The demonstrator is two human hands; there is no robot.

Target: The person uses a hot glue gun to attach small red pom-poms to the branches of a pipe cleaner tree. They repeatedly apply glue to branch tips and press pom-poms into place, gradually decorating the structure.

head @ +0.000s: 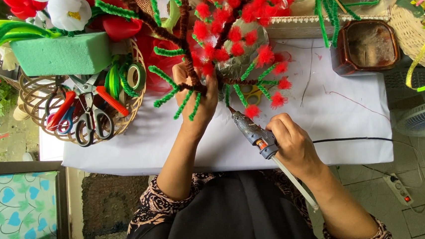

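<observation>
The pipe-cleaner tree (227,38) stands at the upper centre of the frame on the white-covered surface (342,120), its brown trunk rising away from the person and its branches of red pompoms and green stems spreading to both sides. The left hand (197,96) is closed around the base of the trunk, fingers wrapped about the twisted brown stems, so the tree sits directly in and above that hand. The right hand (294,146) lies lower and to the right of centre, gripping the glue gun (252,130). The gun's long axis runs on a diagonal from lower right to upper left, its glue stick trailing back toward the person's forearm and its nozzle pointing at a low branch, just beside a red pompom (252,111) at the tree's lower right. The nozzle tip is very near that branch; whether it touches cannot be told
</observation>
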